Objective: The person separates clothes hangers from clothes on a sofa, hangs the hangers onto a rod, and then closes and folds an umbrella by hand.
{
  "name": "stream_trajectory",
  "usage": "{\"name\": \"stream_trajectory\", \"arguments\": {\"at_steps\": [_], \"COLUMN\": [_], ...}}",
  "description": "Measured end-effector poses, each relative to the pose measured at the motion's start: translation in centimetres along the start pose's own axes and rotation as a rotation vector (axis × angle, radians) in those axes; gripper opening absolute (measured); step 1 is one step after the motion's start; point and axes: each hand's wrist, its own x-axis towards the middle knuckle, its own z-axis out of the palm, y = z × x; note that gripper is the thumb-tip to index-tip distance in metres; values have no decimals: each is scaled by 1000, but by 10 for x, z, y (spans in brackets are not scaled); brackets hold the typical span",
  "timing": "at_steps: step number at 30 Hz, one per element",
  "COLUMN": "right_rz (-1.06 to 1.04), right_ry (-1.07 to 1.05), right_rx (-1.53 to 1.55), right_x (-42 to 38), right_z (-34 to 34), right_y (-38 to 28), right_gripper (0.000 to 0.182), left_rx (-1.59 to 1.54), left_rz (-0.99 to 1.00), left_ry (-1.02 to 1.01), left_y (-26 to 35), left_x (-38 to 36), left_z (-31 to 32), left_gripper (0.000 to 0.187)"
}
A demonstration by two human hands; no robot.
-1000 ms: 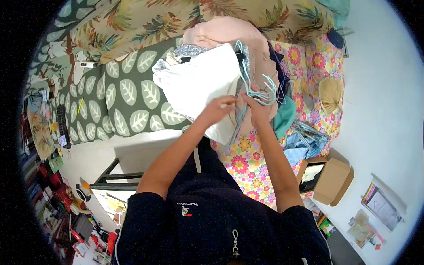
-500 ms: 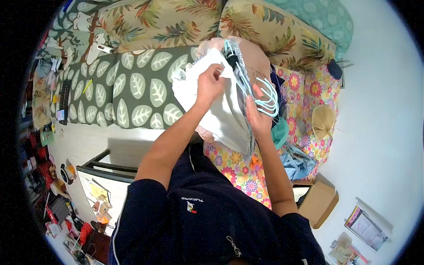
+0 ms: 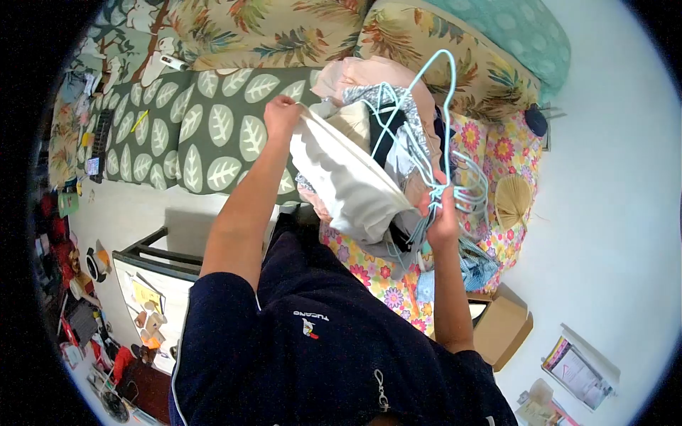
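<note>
My left hand (image 3: 283, 115) is closed in a pinch on the edge of a white garment (image 3: 341, 177), pulling it out to the left. The cloth stretches from there down toward my other side; its exact kind does not show. My right hand (image 3: 444, 216) is wrapped round several light blue clothes hangers (image 3: 449, 106). One hanger stands up tall above the fist, while the hooks of others stick out to the right. Beneath the hangers lies a heap of clothes with a grey patterned garment (image 3: 408, 117), a dark piece and a pale pink cloth (image 3: 352, 74).
A sofa with green leaf-print cushions (image 3: 224, 135) runs behind and to the left. Flower-print fabric (image 3: 383, 277) covers the seat at right, with a woven fan (image 3: 511, 202) and a blue checked cloth (image 3: 477, 264) on it. A cardboard box (image 3: 504, 326) stands low right, near the wall.
My left hand has moved left and taken the white garment's edge along. My right hand has shifted slightly right and down, and one hanger now rises above it, apart from the rest.
</note>
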Motion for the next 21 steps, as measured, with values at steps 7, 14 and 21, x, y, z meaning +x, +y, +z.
{"name": "stream_trajectory", "arguments": {"at_steps": [7, 14, 21], "right_rz": [119, -5, 197], "right_ry": [158, 144, 295], "right_rx": [133, -558, -217], "right_x": [47, 65, 83], "right_z": [-21, -29, -42], "right_y": [3, -7, -14], "right_gripper": [18, 16, 38], "left_rx": [217, 375, 192], "left_rz": [836, 718, 823], "left_ry": [-325, -926, -676], "left_y": [68, 42, 24], "left_x": [-100, -204, -179], "left_z": [58, 91, 110], "left_gripper": [61, 60, 11]}}
